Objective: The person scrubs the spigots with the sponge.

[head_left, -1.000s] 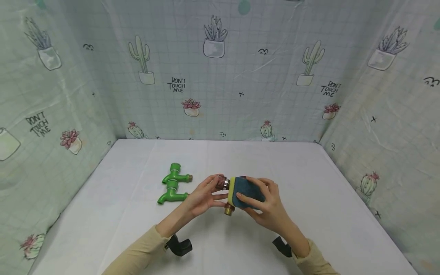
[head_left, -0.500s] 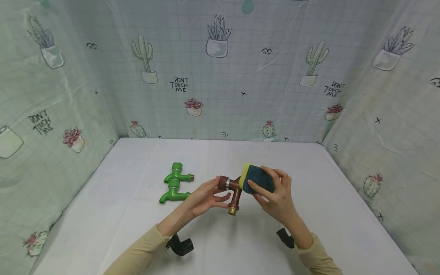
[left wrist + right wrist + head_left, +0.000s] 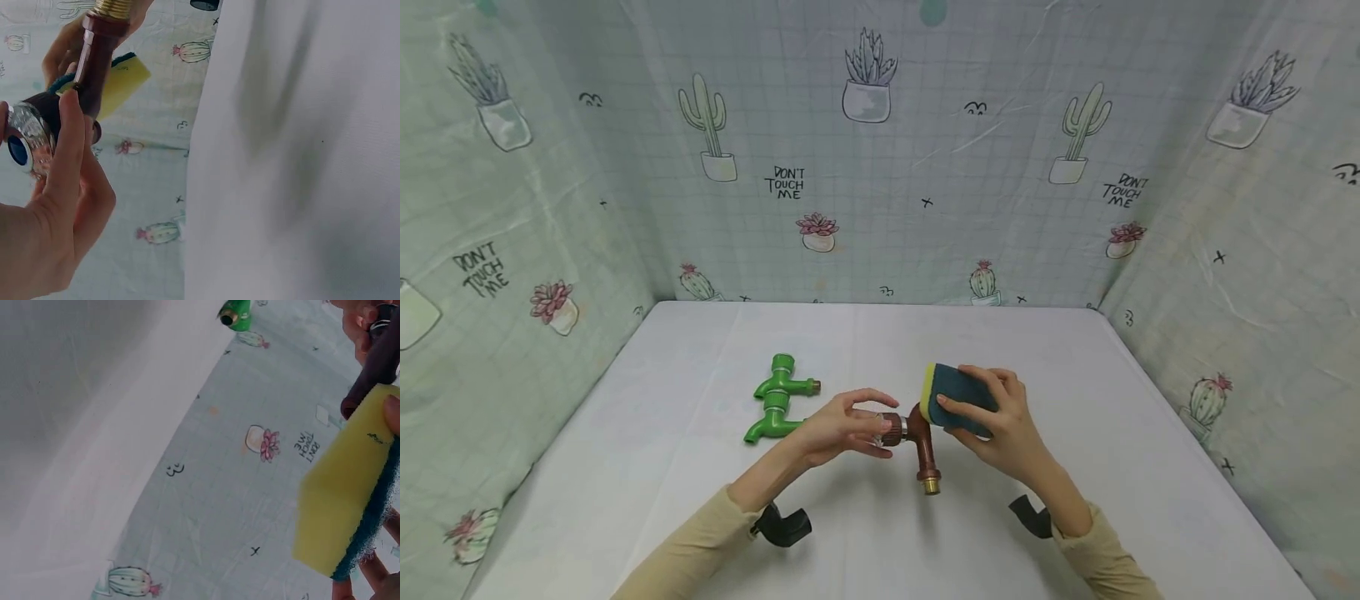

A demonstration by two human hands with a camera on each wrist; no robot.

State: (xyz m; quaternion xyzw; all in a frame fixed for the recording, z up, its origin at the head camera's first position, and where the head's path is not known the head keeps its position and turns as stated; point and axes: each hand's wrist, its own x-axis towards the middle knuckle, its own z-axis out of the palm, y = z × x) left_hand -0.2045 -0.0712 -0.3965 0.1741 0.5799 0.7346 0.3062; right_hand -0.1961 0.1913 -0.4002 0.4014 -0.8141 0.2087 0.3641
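Observation:
My left hand (image 3: 842,429) holds a brown tap (image 3: 925,454) by its ribbed knob, above the table. The tap's brass threaded end points down in the head view; in the left wrist view the tap (image 3: 100,50) shows a clear knob cap with a blue dot. In my right hand (image 3: 1011,429) is a yellow and dark green sponge (image 3: 962,398), pinched between thumb and fingers. Its yellow face is against or very close to the tap's spout end; contact is unclear. The right wrist view shows the yellow side of the sponge (image 3: 344,481) beside the tap's brown body (image 3: 378,359).
Two green taps, a farther one (image 3: 780,387) and a nearer one (image 3: 775,425), lie on the white table (image 3: 1112,467) left of the hands. Patterned cloth (image 3: 880,208) surrounds the back and sides. Black mounts (image 3: 785,527) sit at the wrists.
The sponge has shifted up and right, uncovering the brown tap's body. The tap has turned and sunk slightly to the right, while my left hand's fingers have changed position on the knob.

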